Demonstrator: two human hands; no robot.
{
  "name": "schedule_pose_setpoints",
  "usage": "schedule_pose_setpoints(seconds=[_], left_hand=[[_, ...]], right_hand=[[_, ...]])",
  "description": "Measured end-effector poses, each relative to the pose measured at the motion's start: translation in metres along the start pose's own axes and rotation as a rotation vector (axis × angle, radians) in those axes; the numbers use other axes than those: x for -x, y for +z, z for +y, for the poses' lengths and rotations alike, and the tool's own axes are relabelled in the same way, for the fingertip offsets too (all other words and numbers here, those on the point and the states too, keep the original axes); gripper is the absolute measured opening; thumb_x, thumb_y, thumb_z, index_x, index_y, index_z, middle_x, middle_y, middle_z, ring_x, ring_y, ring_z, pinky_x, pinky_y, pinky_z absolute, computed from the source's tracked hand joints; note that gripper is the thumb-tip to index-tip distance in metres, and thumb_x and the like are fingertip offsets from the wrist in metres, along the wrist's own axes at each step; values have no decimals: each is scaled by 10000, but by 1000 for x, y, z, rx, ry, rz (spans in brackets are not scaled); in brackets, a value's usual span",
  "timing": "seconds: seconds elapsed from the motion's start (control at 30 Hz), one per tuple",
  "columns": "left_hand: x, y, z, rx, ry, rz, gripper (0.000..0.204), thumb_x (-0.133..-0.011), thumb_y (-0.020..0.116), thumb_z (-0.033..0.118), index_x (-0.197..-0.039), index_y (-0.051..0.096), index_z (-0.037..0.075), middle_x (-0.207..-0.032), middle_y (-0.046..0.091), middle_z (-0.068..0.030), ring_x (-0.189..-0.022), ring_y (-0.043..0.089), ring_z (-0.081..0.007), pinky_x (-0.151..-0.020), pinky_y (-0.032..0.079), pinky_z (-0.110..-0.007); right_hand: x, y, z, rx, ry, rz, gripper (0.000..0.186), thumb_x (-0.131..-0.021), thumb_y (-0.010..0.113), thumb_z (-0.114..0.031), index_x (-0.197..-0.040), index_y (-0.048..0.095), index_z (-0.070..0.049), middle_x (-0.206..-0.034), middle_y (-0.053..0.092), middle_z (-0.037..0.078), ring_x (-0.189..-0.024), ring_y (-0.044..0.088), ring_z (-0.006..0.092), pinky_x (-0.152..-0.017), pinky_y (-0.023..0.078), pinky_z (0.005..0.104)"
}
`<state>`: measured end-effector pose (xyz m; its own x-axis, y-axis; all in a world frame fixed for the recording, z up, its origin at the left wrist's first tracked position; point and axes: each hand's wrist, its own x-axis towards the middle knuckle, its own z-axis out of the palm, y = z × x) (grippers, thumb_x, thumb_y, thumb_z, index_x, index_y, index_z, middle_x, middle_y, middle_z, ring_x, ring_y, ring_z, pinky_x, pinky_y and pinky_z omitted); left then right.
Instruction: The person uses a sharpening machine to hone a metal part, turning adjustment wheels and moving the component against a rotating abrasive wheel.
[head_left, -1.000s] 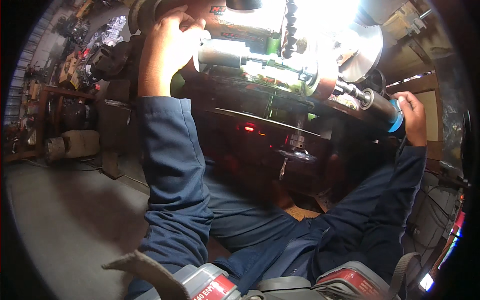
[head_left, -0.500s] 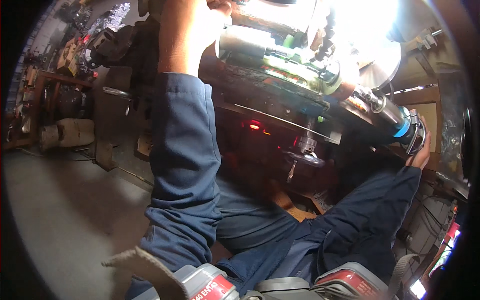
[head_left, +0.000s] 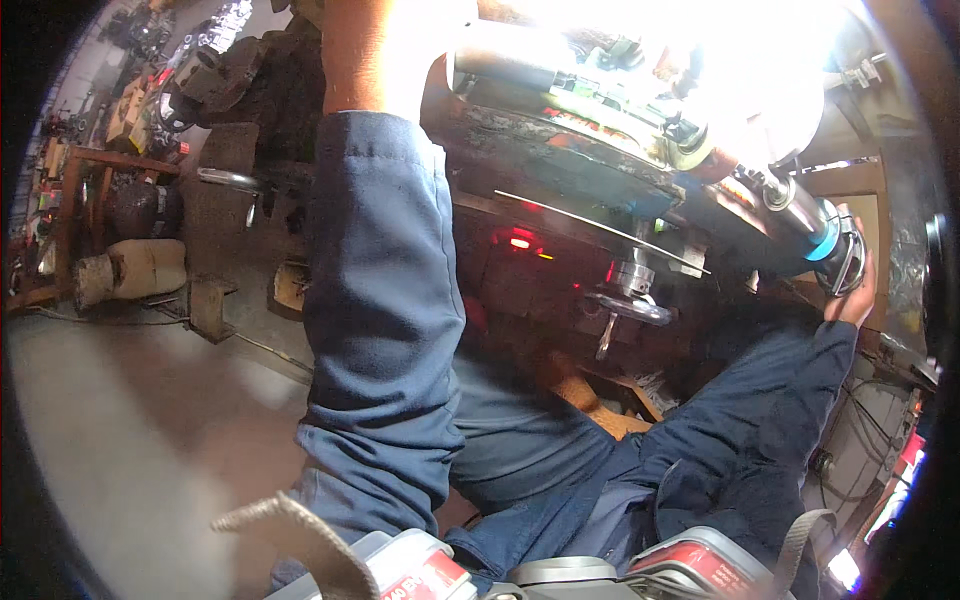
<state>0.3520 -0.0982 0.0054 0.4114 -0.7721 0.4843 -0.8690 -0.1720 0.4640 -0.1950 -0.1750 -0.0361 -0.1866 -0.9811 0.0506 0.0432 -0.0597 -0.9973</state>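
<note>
My left hand reaches up to the top edge, beside the rounded end of a metal cylinder on the bench machine. Strong glare washes the hand out and its fingers cannot be made out. At the right, my right hand is wrapped round the black end of a metal spindle with a blue band. A curved metal loop shows at that end. Rods and fittings run in a slanting line between the cylinder and the spindle, partly lost in the glare. Both forearms wear dark blue sleeves.
Below the machine bed hangs a handwheel with a metal crank handle. Another handwheel is at the left. A beige padded roll lies by a cluttered wooden shelf. A respirator crosses the lower edge.
The view has shifted a little, so the machine sits further right and lower. Glare over the machine and my left hand has grown. My right hand stays at the black end.
</note>
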Motion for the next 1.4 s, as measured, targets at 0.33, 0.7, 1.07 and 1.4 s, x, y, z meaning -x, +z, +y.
schedule_pose_setpoints(seconds=[0.33,0.7,1.07,1.4], left_hand=[[2,2,-2,-16,1,14,184,-732,677,205,-735,711,25,-749,672,-196,-708,671,-327,-682,525,-416],[-1,5,2,-24,-6,18,193,-738,679,208,-748,709,17,-759,673,-198,-722,671,-334,-698,525,-418],[-3,8,0,-26,9,31,216,-743,686,217,-781,708,5,-784,678,-197,-746,672,-342,-723,527,-425],[0,9,3,-48,-18,50,230,-747,704,223,-825,718,7,-819,689,-189,-791,680,-323,-738,537,-396]], right_hand=[[-8,-53,49,1097,-818,293,494,-981,403,-386,-1195,559,31,-1171,594,202,-1081,572,327,-949,412,399],[11,-7,45,1031,-561,548,687,-950,345,-581,-1120,574,44,-1043,603,288,-969,572,437,-851,427,472],[12,8,33,1046,-568,499,608,-979,340,-501,-1126,578,40,-1045,611,290,-966,574,449,-839,441,465],[12,15,23,1035,-554,440,576,-978,359,-497,-1167,587,-3,-1073,628,248,-987,597,405,-846,453,433]])
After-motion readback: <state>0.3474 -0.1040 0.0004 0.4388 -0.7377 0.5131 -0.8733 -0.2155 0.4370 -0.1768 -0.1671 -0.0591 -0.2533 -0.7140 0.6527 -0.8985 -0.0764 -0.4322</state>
